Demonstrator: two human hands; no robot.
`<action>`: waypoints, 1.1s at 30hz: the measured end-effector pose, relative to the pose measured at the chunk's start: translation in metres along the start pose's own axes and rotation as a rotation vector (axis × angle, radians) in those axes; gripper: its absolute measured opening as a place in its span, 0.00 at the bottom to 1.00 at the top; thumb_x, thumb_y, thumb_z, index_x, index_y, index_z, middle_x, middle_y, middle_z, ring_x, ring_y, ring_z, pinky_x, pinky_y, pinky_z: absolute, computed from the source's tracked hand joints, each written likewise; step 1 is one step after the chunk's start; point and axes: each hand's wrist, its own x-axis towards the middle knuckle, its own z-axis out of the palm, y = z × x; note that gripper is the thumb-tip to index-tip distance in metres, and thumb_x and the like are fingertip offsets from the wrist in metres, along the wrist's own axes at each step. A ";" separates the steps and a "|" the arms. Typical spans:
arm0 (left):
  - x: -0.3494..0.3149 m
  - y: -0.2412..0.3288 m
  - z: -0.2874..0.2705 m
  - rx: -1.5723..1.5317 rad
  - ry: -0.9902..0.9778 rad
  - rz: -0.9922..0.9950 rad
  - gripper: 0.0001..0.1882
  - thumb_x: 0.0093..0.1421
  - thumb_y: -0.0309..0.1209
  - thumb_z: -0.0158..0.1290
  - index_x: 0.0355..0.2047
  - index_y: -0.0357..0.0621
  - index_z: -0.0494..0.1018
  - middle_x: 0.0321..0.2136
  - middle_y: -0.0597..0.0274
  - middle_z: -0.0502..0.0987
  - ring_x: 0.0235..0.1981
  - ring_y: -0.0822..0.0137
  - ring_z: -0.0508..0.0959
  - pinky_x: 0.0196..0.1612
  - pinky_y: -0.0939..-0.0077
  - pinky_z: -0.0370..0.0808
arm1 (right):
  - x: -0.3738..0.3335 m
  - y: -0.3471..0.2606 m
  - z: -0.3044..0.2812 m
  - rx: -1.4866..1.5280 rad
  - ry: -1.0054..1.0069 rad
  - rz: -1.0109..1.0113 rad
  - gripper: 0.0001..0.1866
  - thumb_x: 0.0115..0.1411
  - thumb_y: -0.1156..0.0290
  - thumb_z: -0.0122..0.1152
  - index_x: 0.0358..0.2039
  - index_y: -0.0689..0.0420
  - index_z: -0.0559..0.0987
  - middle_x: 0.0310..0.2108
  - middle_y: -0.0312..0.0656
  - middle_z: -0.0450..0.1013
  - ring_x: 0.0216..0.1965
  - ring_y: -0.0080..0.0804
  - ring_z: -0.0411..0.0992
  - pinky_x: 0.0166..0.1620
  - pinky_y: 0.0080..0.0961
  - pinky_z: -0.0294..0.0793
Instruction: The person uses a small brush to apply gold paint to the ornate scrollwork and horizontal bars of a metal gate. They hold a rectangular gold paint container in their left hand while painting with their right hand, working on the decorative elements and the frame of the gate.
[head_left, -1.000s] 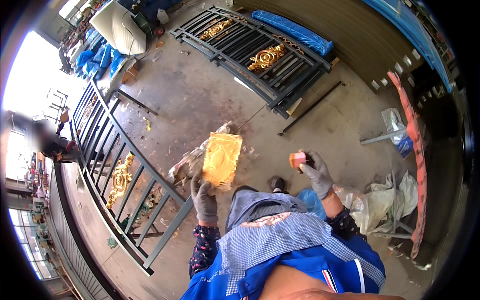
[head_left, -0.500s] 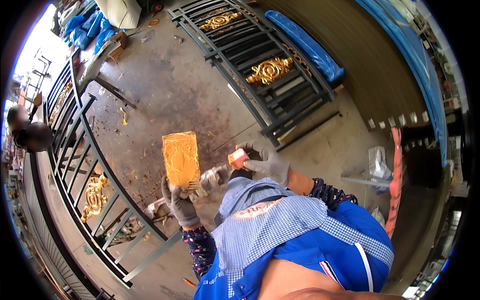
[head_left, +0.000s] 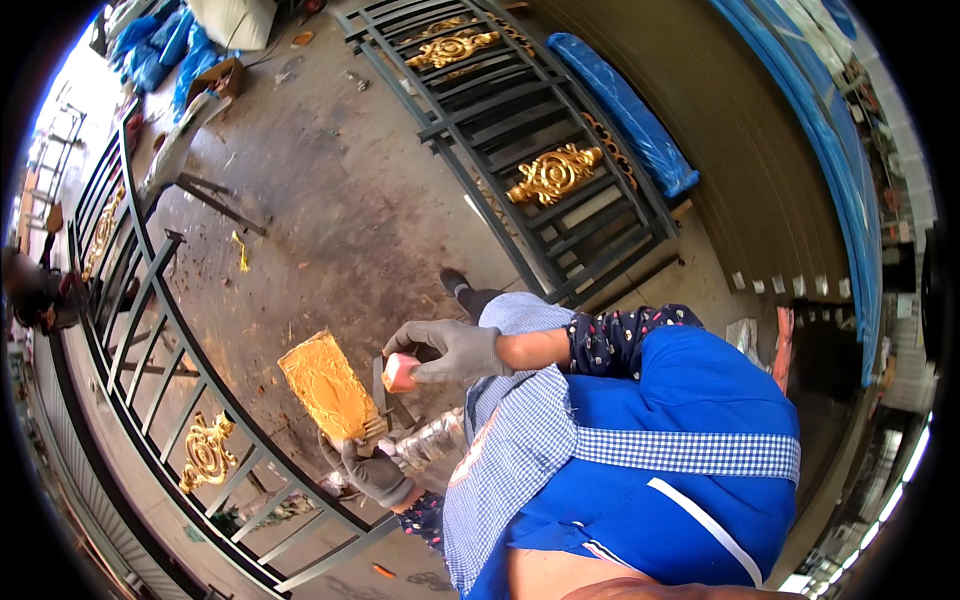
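My left hand (head_left: 372, 472), in a grey glove, grips the near end of a rectangular palette board (head_left: 325, 385) thickly smeared with golden-yellow paint. A pale-bristled piece like a brush (head_left: 376, 427) shows at the board's lower right corner; how it is held is hidden. Between the gloved fingers of my right hand (head_left: 452, 350) is a small pink sponge (head_left: 401, 372), just right of the board and apart from it. Left of my hands stands a dark metal railing (head_left: 190, 310) with a gold scroll ornament (head_left: 208, 452).
Another dark railing (head_left: 500, 110) with a gold ornament (head_left: 555, 174) lies at the far right, beside a blue-wrapped bundle (head_left: 625, 115). A metal stand leg (head_left: 222, 205) sticks out at the far left. Another person (head_left: 45, 292) is beyond the left railing. Blue plastic bags (head_left: 155, 55) lie farther back.
My right hand has moved left and down with the sponge, closer to the board. The board has shifted down and left and now tilts. My body has turned toward the left railing.
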 end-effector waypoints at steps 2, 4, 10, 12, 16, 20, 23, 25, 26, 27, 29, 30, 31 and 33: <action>0.016 -0.004 0.022 0.033 0.060 0.055 0.28 0.60 0.29 0.48 0.63 0.45 0.61 0.60 0.51 0.64 0.60 0.56 0.67 0.60 0.62 0.67 | 0.037 -0.005 -0.018 -0.047 -0.037 -0.008 0.27 0.54 0.68 0.63 0.54 0.60 0.70 0.49 0.44 0.73 0.51 0.29 0.71 0.55 0.27 0.69; 0.044 -0.023 0.016 -0.005 0.145 0.012 0.27 0.61 0.28 0.49 0.61 0.41 0.63 0.55 0.58 0.71 0.52 0.65 0.73 0.55 0.71 0.69 | 0.075 -0.020 -0.040 -0.108 -0.118 0.001 0.27 0.55 0.67 0.64 0.54 0.60 0.71 0.49 0.44 0.73 0.52 0.30 0.71 0.55 0.28 0.69; 0.128 -0.009 0.134 -0.224 0.207 0.057 0.28 0.56 0.21 0.51 0.59 0.41 0.64 0.44 0.60 0.73 0.35 0.70 0.73 0.43 0.75 0.75 | 0.185 -0.091 -0.125 0.180 -0.182 0.208 0.28 0.58 0.72 0.64 0.58 0.62 0.68 0.51 0.41 0.71 0.52 0.26 0.69 0.56 0.25 0.68; 0.159 -0.001 0.173 -0.278 0.197 0.108 0.26 0.57 0.22 0.51 0.58 0.39 0.65 0.50 0.55 0.73 0.46 0.62 0.76 0.50 0.68 0.76 | 0.226 -0.106 -0.154 0.164 -0.188 0.078 0.26 0.59 0.72 0.63 0.57 0.63 0.68 0.50 0.40 0.71 0.51 0.25 0.69 0.55 0.24 0.68; 0.212 0.004 0.228 -0.312 0.117 0.083 0.25 0.56 0.22 0.51 0.57 0.37 0.65 0.53 0.51 0.72 0.54 0.56 0.75 0.56 0.62 0.75 | 0.289 -0.132 -0.197 0.174 -0.163 0.074 0.25 0.61 0.72 0.62 0.57 0.63 0.68 0.49 0.39 0.72 0.49 0.22 0.70 0.54 0.22 0.69; 0.289 0.005 0.279 -0.313 0.114 0.086 0.25 0.57 0.22 0.53 0.56 0.33 0.65 0.52 0.52 0.73 0.52 0.60 0.75 0.56 0.67 0.74 | 0.373 -0.150 -0.233 0.062 -0.150 -0.056 0.25 0.59 0.73 0.63 0.57 0.61 0.69 0.48 0.37 0.73 0.47 0.21 0.72 0.49 0.20 0.74; 0.354 0.012 0.312 -0.369 0.090 0.095 0.25 0.57 0.22 0.53 0.56 0.33 0.64 0.52 0.49 0.73 0.51 0.57 0.76 0.55 0.63 0.75 | 0.439 -0.165 -0.247 -0.017 -0.176 -0.085 0.24 0.59 0.77 0.61 0.56 0.62 0.69 0.48 0.37 0.72 0.48 0.21 0.72 0.50 0.20 0.73; 0.398 0.026 0.336 -0.426 0.069 0.101 0.25 0.57 0.21 0.52 0.56 0.32 0.64 0.52 0.48 0.73 0.51 0.55 0.76 0.55 0.60 0.76 | 0.488 -0.176 -0.255 -0.086 -0.187 -0.103 0.25 0.59 0.77 0.61 0.57 0.63 0.68 0.48 0.39 0.72 0.49 0.22 0.72 0.52 0.21 0.71; 0.422 0.036 0.347 -0.458 0.057 0.102 0.25 0.57 0.21 0.52 0.55 0.31 0.64 0.51 0.47 0.73 0.51 0.54 0.76 0.55 0.59 0.76 | 0.513 -0.183 -0.258 -0.125 -0.192 -0.112 0.25 0.60 0.77 0.61 0.57 0.64 0.68 0.48 0.40 0.72 0.49 0.23 0.71 0.53 0.21 0.70; 0.444 0.046 0.356 -0.507 0.026 0.097 0.24 0.57 0.20 0.51 0.55 0.31 0.64 0.51 0.45 0.73 0.50 0.52 0.77 0.54 0.56 0.77 | 0.539 -0.186 -0.262 -0.142 -0.189 -0.125 0.25 0.59 0.78 0.61 0.57 0.64 0.68 0.47 0.39 0.72 0.50 0.23 0.71 0.54 0.21 0.70; 0.490 0.056 0.365 -0.537 0.027 0.073 0.25 0.56 0.20 0.51 0.55 0.31 0.64 0.51 0.46 0.73 0.50 0.53 0.77 0.54 0.57 0.77 | 0.588 -0.204 -0.263 -0.129 -0.175 -0.125 0.25 0.59 0.78 0.61 0.56 0.64 0.68 0.47 0.39 0.72 0.50 0.23 0.71 0.54 0.22 0.70; 0.511 0.060 0.368 -0.552 0.030 0.063 0.25 0.56 0.20 0.52 0.55 0.32 0.64 0.50 0.46 0.73 0.49 0.54 0.77 0.54 0.58 0.77 | 0.612 -0.211 -0.264 -0.121 -0.170 -0.125 0.25 0.58 0.78 0.61 0.56 0.64 0.68 0.47 0.39 0.72 0.50 0.23 0.71 0.54 0.22 0.70; 0.528 0.067 0.371 -0.515 0.079 0.056 0.25 0.56 0.20 0.52 0.56 0.32 0.64 0.50 0.47 0.73 0.49 0.56 0.77 0.53 0.61 0.77 | 0.633 -0.216 -0.261 -0.079 -0.161 -0.103 0.25 0.57 0.78 0.62 0.56 0.64 0.69 0.47 0.39 0.72 0.50 0.23 0.71 0.54 0.23 0.70; 0.571 0.084 0.379 -0.516 0.104 0.100 0.25 0.57 0.22 0.53 0.56 0.32 0.64 0.50 0.48 0.74 0.49 0.58 0.77 0.54 0.63 0.76 | 0.684 -0.236 -0.258 -0.168 -0.188 -0.121 0.24 0.57 0.79 0.62 0.55 0.64 0.70 0.47 0.39 0.72 0.49 0.23 0.71 0.53 0.22 0.70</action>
